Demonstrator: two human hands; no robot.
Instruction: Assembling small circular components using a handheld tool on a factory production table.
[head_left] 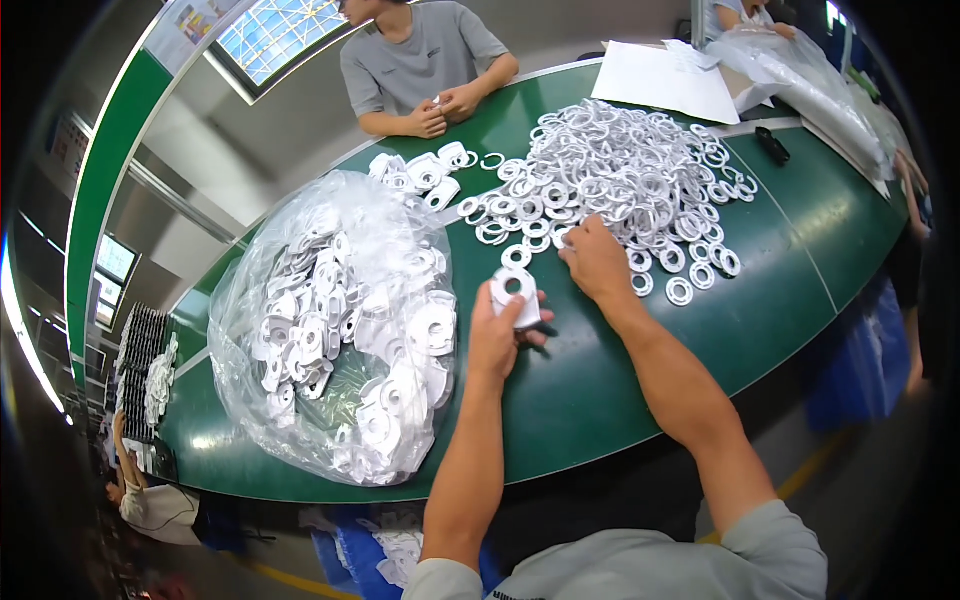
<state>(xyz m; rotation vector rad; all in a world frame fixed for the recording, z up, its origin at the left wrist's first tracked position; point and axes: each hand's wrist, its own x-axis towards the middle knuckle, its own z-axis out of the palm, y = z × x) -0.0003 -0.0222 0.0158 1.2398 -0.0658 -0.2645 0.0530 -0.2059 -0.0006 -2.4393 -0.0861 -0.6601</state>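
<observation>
- The left hand (498, 342) has its fingers closed around a flat white plastic plate with a round hole (528, 309), raised above the bench and tilted toward the wearer (the thumb lies across its face, just below the hole).
- The right hand (598, 262) reaches to the near left edge of a broad heap of white plastic rings (625, 165); its fingers are bunched narrow at a ring there, though I cannot tell whether they grip it.
- Between the forearms, green surface of the bench (575, 400) runs from the hands to the curved near edge.
- More green shows right of the heap, out to the right rim (a few loose rings lie along the heap's near side).
- Left is tighter: a clear plastic bag of white plates (228, 320) spreads almost to the near edge, its side just beside the left forearm.
- Behind the bag, more loose white plates (428, 172) lie toward the far edge, near a co-worker's hands (445, 108).
</observation>
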